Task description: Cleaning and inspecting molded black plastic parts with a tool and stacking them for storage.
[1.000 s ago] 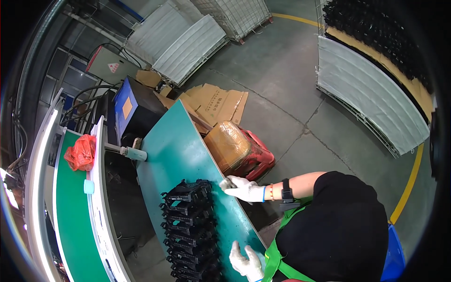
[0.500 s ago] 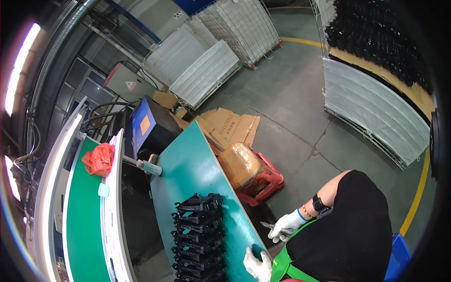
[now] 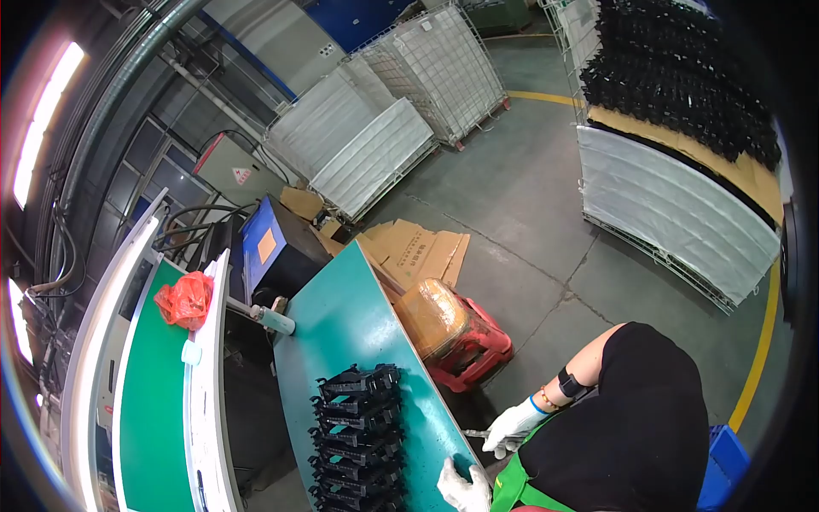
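A teal table (image 3: pixel 341 333) carries a row of stacked black plastic frames (image 3: pixel 358 435). My left hand (image 3: pixel 465 488), in a white glove, sits on the table's near edge with its fingers curled over it, close to the frames. My right hand (image 3: pixel 512 425), also gloved, hangs off the table's side near my green apron (image 3: pixel 512 491). It is closed around a thin grey piece (image 3: pixel 478 433) that sticks out toward the table. A dark watch (image 3: pixel 569 381) and a blue band are on that wrist.
A red stool with a wrapped brown bundle (image 3: pixel 444 328) stands beside the table, with flattened cardboard (image 3: pixel 418 252) behind it. A green conveyor (image 3: pixel 153 401) with a red bag (image 3: pixel 186 299) runs on the left. Wire cages (image 3: pixel 682 196) with black parts stand at right, and a blue crate (image 3: pixel 725 465).
My right hand has left the table's edge and dropped down beside my apron. My left hand stays at the near edge. The view has tilted up toward the floor and cages.
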### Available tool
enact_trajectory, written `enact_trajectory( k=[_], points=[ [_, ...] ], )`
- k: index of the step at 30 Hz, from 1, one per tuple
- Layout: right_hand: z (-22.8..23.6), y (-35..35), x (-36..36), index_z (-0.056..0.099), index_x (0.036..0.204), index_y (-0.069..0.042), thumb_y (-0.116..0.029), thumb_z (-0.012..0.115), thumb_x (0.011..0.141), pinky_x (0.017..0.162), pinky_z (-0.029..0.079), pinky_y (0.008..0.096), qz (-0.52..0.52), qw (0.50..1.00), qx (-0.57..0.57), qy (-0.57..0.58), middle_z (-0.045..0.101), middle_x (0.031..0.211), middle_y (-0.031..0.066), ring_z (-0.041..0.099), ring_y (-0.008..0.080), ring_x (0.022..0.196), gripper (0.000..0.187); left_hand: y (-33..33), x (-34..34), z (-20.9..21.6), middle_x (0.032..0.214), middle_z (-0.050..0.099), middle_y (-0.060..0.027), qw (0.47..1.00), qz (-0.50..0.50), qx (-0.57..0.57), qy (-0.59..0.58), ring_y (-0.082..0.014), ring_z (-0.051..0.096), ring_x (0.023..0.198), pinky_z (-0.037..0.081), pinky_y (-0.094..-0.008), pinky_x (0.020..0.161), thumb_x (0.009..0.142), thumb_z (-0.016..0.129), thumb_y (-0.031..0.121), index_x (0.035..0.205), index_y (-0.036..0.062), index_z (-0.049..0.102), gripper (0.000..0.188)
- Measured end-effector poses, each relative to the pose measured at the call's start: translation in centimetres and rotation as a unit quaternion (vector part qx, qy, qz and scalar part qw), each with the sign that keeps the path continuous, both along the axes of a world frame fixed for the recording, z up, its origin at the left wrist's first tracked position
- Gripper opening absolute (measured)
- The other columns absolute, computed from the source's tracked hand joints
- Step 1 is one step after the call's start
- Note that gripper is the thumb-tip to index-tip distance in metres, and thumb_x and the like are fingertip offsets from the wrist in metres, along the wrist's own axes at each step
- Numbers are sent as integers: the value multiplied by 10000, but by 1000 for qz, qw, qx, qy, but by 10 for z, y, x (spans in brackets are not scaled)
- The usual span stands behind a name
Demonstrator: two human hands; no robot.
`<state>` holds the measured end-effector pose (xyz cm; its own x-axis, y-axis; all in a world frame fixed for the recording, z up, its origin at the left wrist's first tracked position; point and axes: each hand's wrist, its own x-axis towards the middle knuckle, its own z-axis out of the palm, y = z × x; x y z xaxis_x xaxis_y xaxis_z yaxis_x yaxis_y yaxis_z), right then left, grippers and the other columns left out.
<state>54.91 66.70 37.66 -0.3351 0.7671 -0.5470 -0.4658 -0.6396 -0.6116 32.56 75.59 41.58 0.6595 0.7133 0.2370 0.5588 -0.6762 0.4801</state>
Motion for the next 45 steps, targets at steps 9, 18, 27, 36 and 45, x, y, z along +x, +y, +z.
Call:
enact_trajectory(
  k=[9, 18, 27, 36, 45],
  points=[
    [33, -8, -4, 682, 759, -133, -397, 686, 982, 622, 405, 317, 69, 991, 56, -95, 596, 690, -72, 486, 101, 634, 346, -3, -1, -2, 1188, 674, -262, 1000, -5, 6, -26, -475, 620, 1099, 499, -518, 999, 849, 745, 287, 1255, 17, 675, 493],
    [30, -4, -5, 716, 914, -89, -587, 642, 951, 566, 397, 285, 134, 960, 118, -217, 603, 725, -26, 515, 106, 619, 505, -12, 2, 1, 1221, 643, -204, 998, 43, 3, -41, -370, 589, 1150, 484, -469, 1016, 761, 767, 99, 1270, 3, 664, 528],
    [31, -5, -11, 716, 841, -100, -543, 667, 939, 648, 429, 357, 129, 958, 106, -233, 642, 717, -30, 552, 141, 676, 457, -9, 0, -14, 1219, 643, -193, 998, 47, 13, -33, -367, 581, 1160, 480, -472, 1022, 755, 762, 110, 1235, 38, 680, 492],
    [42, -1, -9, 761, 1041, -90, -566, 634, 940, 744, 469, 399, 178, 934, 139, -277, 723, 861, 62, 624, 205, 812, 503, -7, -1, -16, 1217, 647, -183, 998, 34, 10, -42, -366, 586, 1157, 480, -478, 1019, 768, 752, 116, 1210, 39, 688, 453],
    [55, 3, -10, 720, 1005, -63, -605, 629, 945, 589, 436, 303, 185, 927, 175, -274, 671, 809, 13, 572, 133, 685, 553, -8, -5, -12, 1249, 631, -170, 996, 52, -44, -51, -348, 558, 1213, 445, -463, 1064, 799, 722, 124, 1231, 52, 681, 440]
  ],
)
